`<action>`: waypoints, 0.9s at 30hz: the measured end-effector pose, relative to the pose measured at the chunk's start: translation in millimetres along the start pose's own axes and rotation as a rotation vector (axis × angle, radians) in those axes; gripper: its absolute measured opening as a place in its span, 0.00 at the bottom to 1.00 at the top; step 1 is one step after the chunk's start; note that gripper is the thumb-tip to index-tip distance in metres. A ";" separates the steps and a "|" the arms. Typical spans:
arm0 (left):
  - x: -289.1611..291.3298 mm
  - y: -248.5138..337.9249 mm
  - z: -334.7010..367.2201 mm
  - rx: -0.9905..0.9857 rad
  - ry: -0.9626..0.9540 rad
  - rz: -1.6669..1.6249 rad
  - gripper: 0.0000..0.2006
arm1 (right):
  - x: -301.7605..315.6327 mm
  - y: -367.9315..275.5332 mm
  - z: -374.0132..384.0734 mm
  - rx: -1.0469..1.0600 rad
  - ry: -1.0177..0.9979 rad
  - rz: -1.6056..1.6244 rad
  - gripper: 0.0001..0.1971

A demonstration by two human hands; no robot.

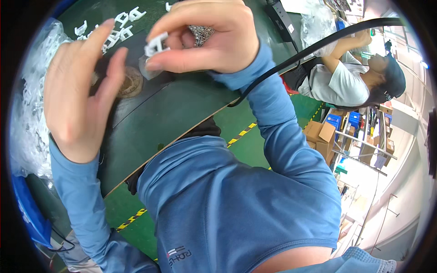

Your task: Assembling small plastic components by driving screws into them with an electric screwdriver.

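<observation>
My right hand [211, 41] pinches a small white plastic bracket [157, 44] between thumb and fingertips, above the dark green worktable [168, 102]. My left hand [77, 98], slightly blurred, is left of it with thumb and forefinger apart and nothing visible between them. Beyond both hands lie several loose white brackets [124, 34]. A heap of small shiny metal pieces [200, 34] shows through the gap in my right hand; their kind is too small to tell. Between the hands sits a round brownish object [132, 83], partly hidden by my left hand.
A clear plastic bag of white parts [32, 123] lies at the far left, above a blue bin [32, 214]. A black cable [314, 50] arches past my right arm. Another person [341, 82] works at the right, near cardboard boxes [321, 136] and shelving.
</observation>
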State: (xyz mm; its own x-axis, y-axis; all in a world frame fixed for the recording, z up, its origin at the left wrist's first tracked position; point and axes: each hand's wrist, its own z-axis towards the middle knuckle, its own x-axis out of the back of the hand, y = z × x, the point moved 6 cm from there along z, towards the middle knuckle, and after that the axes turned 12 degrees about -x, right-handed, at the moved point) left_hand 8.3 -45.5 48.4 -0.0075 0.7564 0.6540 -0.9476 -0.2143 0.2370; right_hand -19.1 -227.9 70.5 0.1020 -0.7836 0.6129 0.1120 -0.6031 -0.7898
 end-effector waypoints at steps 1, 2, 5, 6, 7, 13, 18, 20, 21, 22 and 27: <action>1.3 -3.3 1.2 -0.053 0.114 -0.023 0.19 | 1.6 6.0 2.2 -0.002 0.002 -0.005 0.09; 0.2 -5.7 0.3 -0.053 0.115 -0.023 0.19 | 1.0 8.6 5.7 0.172 -0.008 -0.043 0.11; -0.9 -13.3 -4.3 0.023 0.122 -0.097 0.17 | -8.4 8.6 5.4 0.289 -0.102 -0.206 0.11; -1.2 -13.9 -5.3 0.027 0.124 -0.096 0.17 | -15.5 12.0 6.7 0.233 -0.184 -0.329 0.12; -2.5 -13.5 -5.7 0.020 0.118 -0.109 0.16 | -19.1 12.7 9.3 0.232 -0.227 -0.304 0.13; -8.6 -15.9 -7.8 0.019 0.079 -0.118 0.13 | -31.7 11.1 13.7 0.327 -0.245 -0.550 0.15; -3.5 -12.6 -10.2 0.028 0.067 -0.103 0.13 | -23.6 1.3 6.0 0.268 -0.226 -0.576 0.19; -5.0 -8.5 -7.0 0.076 0.070 -0.221 0.15 | -11.3 2.5 -2.4 0.178 -0.222 -0.555 0.21; -3.9 -7.2 -6.2 0.079 0.077 -0.222 0.15 | 5.8 -7.5 -8.6 0.292 0.007 -0.366 0.16; -8.7 -2.9 -3.1 0.062 0.019 -0.290 0.17 | 28.0 -11.1 -22.8 0.397 0.243 -0.170 0.14; -22.3 9.4 2.7 0.089 -0.096 -0.341 0.20 | 79.0 39.2 -21.1 0.360 0.769 0.370 0.30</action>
State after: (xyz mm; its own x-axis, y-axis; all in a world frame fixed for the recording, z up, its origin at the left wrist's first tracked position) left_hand 0.4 -66.1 38.0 0.3377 0.7335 0.5899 -0.8588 -0.0164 0.5120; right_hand -27.4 -316.6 87.4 -0.4777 -0.8778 0.0358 0.5163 -0.3135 -0.7970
